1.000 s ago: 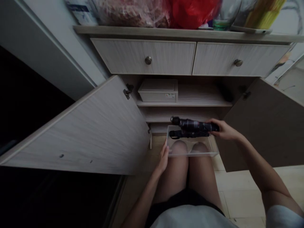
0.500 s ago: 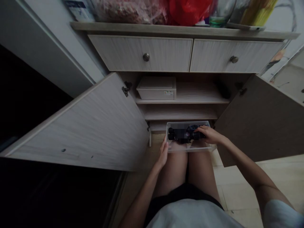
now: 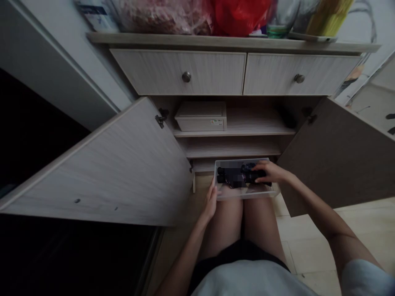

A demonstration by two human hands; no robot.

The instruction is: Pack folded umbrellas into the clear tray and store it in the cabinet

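A clear plastic box point(image 3: 243, 196) rests across my thighs. My left hand point(image 3: 211, 200) is closed on its left end, with the thumb at the near corner. Inside lies a dark, plaid-patterned bundle point(image 3: 245, 177) with two rounded black ends at the left; a blocky blur covers part of it, so its kind is not clear. My right hand point(image 3: 269, 172) reaches into the box from the right, its fingers and thumb bent around the bundle's right part.
Before me a pale wooden cabinet point(image 3: 179, 74) has both lower doors standing open, the left door point(image 3: 123, 164) and the right door point(image 3: 336, 160). A lidded white storage box point(image 3: 200, 119) sits on the upper shelf. Bags, including a red bag point(image 3: 242, 16), and a glass point(image 3: 279, 24) crowd the top.
My right hand has its thumb and fingers spread farther apart around the bundle, which has shifted slightly left with the box in view. My left hand keeps its hold.
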